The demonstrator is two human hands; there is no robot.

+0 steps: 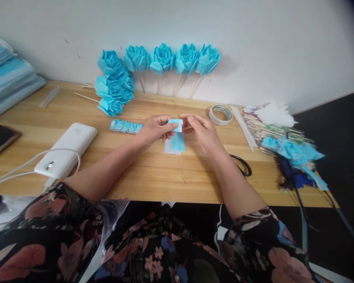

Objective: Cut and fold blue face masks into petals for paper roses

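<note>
Over the middle of the wooden table (153, 177), my left hand (155, 128) and my right hand (201, 130) both pinch a small folded piece of light blue fabric (176, 125). Just below it, a flat blue and white strip (174, 144) lies on the table. A row of folded blue pieces (125, 126) lies to the left of my left hand. Several finished blue fabric flowers on sticks (162, 59) lean against the white wall, with more (113, 88) lying in a pile to their left.
A white power bank (66, 149) with a white cable and a dark phone (0, 139) lie at the left. Stacked blue sheets (8, 80) sit far left. A tape roll (220, 114), sticks, blue scraps (293, 151) and a black loop (244, 167) lie at the right.
</note>
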